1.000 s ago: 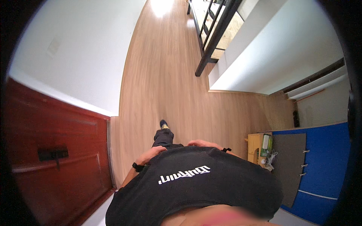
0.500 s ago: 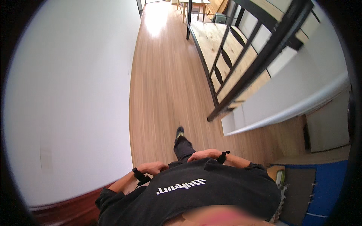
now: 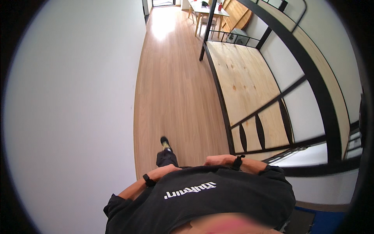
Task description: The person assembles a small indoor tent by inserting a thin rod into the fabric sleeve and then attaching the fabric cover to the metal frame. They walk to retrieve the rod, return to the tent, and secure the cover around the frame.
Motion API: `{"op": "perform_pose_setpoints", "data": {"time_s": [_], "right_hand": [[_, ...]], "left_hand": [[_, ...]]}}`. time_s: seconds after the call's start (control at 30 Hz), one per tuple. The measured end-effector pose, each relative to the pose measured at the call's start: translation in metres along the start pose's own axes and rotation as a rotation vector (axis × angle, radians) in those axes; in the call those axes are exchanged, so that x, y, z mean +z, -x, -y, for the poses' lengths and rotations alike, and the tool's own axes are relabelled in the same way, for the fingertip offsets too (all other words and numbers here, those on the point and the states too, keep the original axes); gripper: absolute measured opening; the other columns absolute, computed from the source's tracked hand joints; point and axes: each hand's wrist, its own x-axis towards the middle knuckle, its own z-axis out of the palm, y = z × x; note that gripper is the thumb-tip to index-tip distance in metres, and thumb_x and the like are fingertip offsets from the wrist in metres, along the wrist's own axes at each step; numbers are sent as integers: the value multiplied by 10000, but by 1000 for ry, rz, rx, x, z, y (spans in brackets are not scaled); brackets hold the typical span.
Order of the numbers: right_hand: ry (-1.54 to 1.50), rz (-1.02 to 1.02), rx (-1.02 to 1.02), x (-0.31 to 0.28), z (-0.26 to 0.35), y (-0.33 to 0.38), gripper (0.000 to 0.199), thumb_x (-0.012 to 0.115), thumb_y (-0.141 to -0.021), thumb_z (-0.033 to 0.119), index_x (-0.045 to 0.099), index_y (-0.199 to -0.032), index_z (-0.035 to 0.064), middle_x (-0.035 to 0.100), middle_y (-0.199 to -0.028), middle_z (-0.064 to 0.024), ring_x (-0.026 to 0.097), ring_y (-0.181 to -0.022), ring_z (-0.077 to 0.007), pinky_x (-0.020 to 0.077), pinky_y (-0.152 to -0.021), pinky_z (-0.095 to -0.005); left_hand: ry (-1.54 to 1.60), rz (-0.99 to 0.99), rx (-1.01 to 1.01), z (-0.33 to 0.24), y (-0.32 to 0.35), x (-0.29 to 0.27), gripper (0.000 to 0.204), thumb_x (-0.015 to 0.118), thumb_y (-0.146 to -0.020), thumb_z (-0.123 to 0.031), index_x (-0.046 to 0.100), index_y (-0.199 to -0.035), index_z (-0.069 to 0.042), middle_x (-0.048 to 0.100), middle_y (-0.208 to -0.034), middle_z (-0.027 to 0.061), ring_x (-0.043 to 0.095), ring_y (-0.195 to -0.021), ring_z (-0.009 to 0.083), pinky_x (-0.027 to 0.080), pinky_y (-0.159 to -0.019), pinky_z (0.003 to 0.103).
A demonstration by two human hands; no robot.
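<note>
Two hands at my waist: left hand (image 3: 165,171) and right hand (image 3: 218,160), both resting against the hem of the black T-shirt (image 3: 210,195); I cannot tell how the fingers are set. Black wristbands on both wrists. Wooden floor (image 3: 171,85) below, black-framed bunk bed (image 3: 249,82) just right.

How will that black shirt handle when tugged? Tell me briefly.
Probably floppy: the black shirt hangs in soft folds. Likely light, since it looks like thin cloth. It should bunch rather than slide where the left hand and right hand meet its edge.
</note>
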Motion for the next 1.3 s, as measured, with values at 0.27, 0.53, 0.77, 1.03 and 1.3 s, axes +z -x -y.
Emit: {"op": "perform_pose_setpoints", "data": {"time_s": [0.27, 0.53, 0.77, 1.03, 1.3], "right_hand": [[-74, 51, -89, -289, 90, -128, 274, 672, -985, 140, 727, -1134, -82, 703, -884, -36, 575, -792, -136, 473, -699, -395], [-256, 27, 4, -534, 101, -233, 335, 602, -1057, 212, 669, -1216, -76, 700, -1114, 13, 591, -989, -133, 491, -876, -342], [-336, -118, -127, -805, 60, -240, 396, 713, -1006, 290, 679, -1260, -12, 710, -1104, -38, 611, -992, -140, 506, -883, -321], [-426, 18, -89, -1077, 68, -226, 560, 796, -936, 278, 621, -1345, -61, 705, -1219, -57, 584, -1074, -166, 491, -950, -362], [-348, -119, -142, -1355, 95, -288, 627, 835, -877, 329, 616, -1323, -53, 726, -1231, -92, 606, -1077, -167, 495, -953, -374]], "left_hand": [[-222, 0, 8, -14, -22, -330, 286, 585, -976, -92, 659, -1229, 21, 710, -967, 246, 703, -863, 305, 544, -817, 398], [-372, 82, -47, 9, -87, -596, 287, 626, -932, -84, 659, -1186, 46, 727, -955, 263, 717, -851, 393, 561, -772, 440], [61, -128, -157, 69, -180, -837, 321, 718, -944, -124, 646, -1221, 24, 737, -1054, 121, 665, -967, 183, 534, -891, 369], [321, -185, -251, 71, -204, -1074, 336, 811, -882, -192, 651, -1099, 10, 734, -957, 50, 659, -890, 120, 543, -817, 325], [197, -312, -462, 73, -277, -1318, 453, 801, -872, -248, 706, -1227, 17, 778, -1085, 124, 718, -985, 205, 545, -894, 367]]}}
